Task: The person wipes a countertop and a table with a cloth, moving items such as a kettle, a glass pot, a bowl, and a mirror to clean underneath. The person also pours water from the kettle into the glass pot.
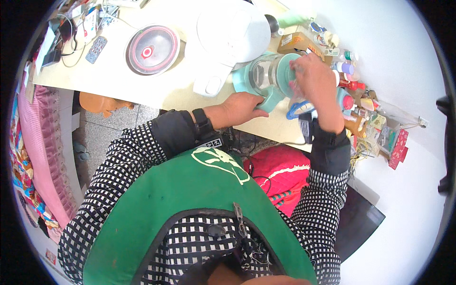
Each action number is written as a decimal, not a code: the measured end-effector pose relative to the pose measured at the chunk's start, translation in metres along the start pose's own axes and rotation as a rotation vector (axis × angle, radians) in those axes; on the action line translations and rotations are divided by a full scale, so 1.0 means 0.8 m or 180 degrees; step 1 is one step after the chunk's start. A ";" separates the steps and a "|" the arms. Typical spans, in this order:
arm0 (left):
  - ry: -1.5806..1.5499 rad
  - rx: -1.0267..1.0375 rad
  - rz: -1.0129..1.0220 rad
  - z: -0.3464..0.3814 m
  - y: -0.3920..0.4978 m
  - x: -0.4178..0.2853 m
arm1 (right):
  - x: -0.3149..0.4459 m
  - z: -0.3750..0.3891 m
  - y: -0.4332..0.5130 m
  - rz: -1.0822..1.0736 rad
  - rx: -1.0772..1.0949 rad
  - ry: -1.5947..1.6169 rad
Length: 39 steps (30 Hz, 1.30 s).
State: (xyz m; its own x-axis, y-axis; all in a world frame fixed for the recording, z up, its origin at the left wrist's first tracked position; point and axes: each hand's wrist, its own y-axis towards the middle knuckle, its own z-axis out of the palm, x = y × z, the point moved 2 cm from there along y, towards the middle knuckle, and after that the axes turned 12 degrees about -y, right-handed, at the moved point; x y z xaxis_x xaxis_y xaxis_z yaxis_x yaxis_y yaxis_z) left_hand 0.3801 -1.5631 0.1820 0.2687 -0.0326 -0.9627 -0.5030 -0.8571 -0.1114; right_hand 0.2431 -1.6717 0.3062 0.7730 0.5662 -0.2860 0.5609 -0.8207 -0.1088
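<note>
A glass jug with mint-green plastic parts [263, 73], like an electric kettle, stands on the table. My left hand [233, 108] grips its mint-green handle [271, 100]. At the jug's mint-green lid [286, 73] is my right hand [315, 80], blurred, with its fingers bent at the lid's right edge. Something pink shows at those fingertips, perhaps a cloth, but it is too blurred to name. A blue-rimmed item [299, 108] lies below my right hand, partly hidden by the wrist.
Left of the jug stands a white rice cooker [231, 32]. Farther left are a lidded bowl [153, 50], a blister pack [96, 50] and cables. Bottles [343, 67] and a cardboard box [299, 42] crowd the wall side. A red quilted cloth [281, 164] lies below the table edge.
</note>
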 end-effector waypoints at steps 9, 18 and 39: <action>-0.0046 0.0188 -0.0052 -0.003 0.000 0.002 | 0.011 -0.016 -0.036 0.0040 0.0407 -0.0016; 0.0055 0.0211 -0.0094 -0.005 0.000 0.005 | -0.032 0.006 0.008 0.0508 0.0435 -0.0155; -0.0100 0.0598 -0.0383 -0.068 -0.105 0.091 | 0.140 0.000 -0.113 0.0743 -0.0288 0.3944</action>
State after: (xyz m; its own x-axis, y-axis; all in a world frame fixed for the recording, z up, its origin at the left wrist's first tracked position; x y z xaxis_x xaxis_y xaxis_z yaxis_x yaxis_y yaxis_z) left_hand 0.4869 -1.5214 0.1345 0.3118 0.0825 -0.9466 -0.6140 -0.7428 -0.2670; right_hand 0.2793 -1.5342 0.2836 0.5870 0.1406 0.7973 0.3543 -0.9301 -0.0968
